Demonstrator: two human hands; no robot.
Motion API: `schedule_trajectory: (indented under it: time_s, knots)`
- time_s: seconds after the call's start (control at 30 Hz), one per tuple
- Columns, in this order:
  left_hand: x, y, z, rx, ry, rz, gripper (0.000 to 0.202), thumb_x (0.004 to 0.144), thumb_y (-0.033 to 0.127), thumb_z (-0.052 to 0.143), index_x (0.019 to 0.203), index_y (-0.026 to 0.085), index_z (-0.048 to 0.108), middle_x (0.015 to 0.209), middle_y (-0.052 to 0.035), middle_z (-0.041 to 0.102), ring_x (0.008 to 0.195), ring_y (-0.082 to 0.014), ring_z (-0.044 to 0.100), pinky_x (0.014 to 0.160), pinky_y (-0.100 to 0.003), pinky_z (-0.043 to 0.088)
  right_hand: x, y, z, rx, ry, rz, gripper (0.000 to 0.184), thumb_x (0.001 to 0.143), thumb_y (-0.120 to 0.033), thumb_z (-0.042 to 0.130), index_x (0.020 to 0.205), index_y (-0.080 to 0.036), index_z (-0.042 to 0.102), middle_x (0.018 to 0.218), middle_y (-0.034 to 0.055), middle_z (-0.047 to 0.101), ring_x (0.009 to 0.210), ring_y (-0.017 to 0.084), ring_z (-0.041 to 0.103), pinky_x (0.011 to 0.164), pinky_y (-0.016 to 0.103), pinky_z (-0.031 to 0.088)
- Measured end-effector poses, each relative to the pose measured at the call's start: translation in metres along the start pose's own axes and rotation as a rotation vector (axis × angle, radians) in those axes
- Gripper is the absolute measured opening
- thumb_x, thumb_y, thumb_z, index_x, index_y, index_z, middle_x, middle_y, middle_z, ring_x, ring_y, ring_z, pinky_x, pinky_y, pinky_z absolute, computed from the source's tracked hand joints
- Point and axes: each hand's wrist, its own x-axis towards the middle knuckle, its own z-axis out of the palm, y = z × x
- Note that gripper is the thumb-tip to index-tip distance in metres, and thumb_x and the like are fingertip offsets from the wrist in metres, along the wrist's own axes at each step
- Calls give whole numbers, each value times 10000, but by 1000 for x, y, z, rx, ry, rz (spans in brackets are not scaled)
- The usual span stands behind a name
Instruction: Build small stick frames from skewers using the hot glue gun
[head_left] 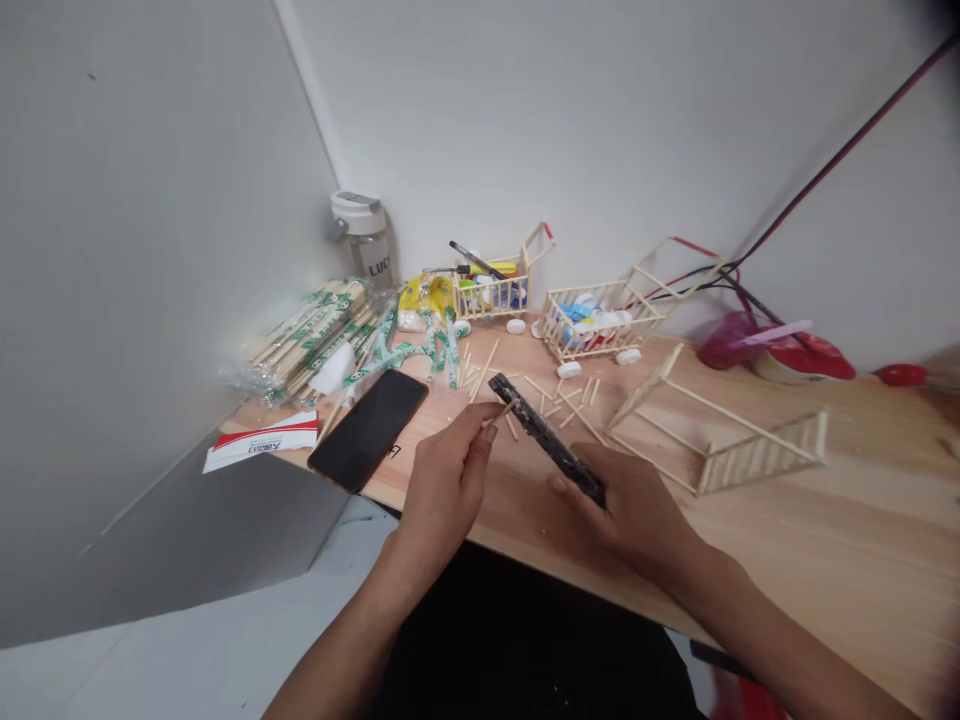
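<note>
My right hand (637, 505) is wrapped round the lower end of a long, flat black tool (551, 440) with pale smears along its edge. I cannot make out its exact kind. The tool points up and to the left above the table. At its upper part, my left hand (450, 465) is closed in a pinch on a short, thin wooden stick (511, 406), whose end meets or overlaps the tool's edge. Cut wooden sticks (570, 405) lie scattered just beyond both hands. Right of them stands a partly built stick frame (765, 460) with a slatted side.
Two small stick-built carts (491, 297) (600, 325) with bottle-cap-like wheels stand by the wall, loaded with small items. A phone (367, 430), wrapped chopsticks (315, 335), a paper wrapper (262, 440) and a bottle (367, 240) are at left. Cables (825, 170) run down the right.
</note>
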Motion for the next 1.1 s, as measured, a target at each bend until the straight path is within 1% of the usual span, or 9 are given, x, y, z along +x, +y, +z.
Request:
schedule_trajectory:
  time_s: [0.13,0.27,0.37,0.47,0.57,0.67,0.9,1.03,1.1]
  knots:
    - [0,-2,1,-5,-2,2,266,944,262,405,1121,179,585,779,-38,643,739,-160,606,729,-251,447,1,0,5,-1,4,7,425,901,-497,388,609,-191,427,566,14,529,533,134,447,539,273,262]
    - [1,-8,3,-59,-1,-71,268,935,283,417,1108,181,595,690,-11,584,665,-142,547,659,-238,409,3,3,6,-12,-14,53,451,903,-524,375,607,-190,443,575,25,556,533,143,470,535,272,264]
    - [3,-15,5,-279,-30,-152,262,936,313,426,1088,170,583,623,25,483,581,-105,455,581,-214,350,4,5,1,29,-3,108,479,909,-541,359,584,-195,423,533,16,529,503,141,467,513,266,260]
    - [6,-20,7,-595,-116,-243,283,929,363,445,1078,149,554,573,53,416,489,-73,359,494,-194,269,3,6,-4,61,5,115,482,911,-533,364,563,-201,381,489,1,485,467,131,440,494,262,249]
    - [8,-21,8,-825,-179,-314,290,916,402,469,1046,152,537,550,62,411,444,-54,315,449,-183,201,0,4,-7,59,-13,98,465,901,-523,388,564,-202,369,490,-3,478,466,128,434,490,261,250]
    - [9,-19,9,-942,-221,-352,268,912,405,478,1004,159,534,556,57,433,439,-47,318,438,-180,191,-4,2,-9,65,-38,87,452,892,-522,397,572,-205,366,501,-2,480,478,131,440,488,260,256]
    - [8,-10,11,-1022,-315,-413,262,895,419,501,964,168,530,554,52,459,433,-45,325,430,-171,201,-16,1,-17,60,-50,123,450,890,-561,355,623,-208,435,557,17,539,531,162,500,508,272,303]
    - [6,-1,12,-971,-280,-401,277,875,426,534,958,162,537,531,54,458,426,-46,325,421,-167,196,-18,4,-20,6,-51,140,407,887,-559,383,749,-205,531,707,43,626,635,187,557,561,288,343]
    - [4,2,12,-935,-246,-386,272,874,419,540,963,163,543,534,54,470,422,-42,327,418,-164,198,-19,5,-21,-34,-70,165,393,881,-556,400,764,-208,540,716,39,626,635,187,563,555,287,340]
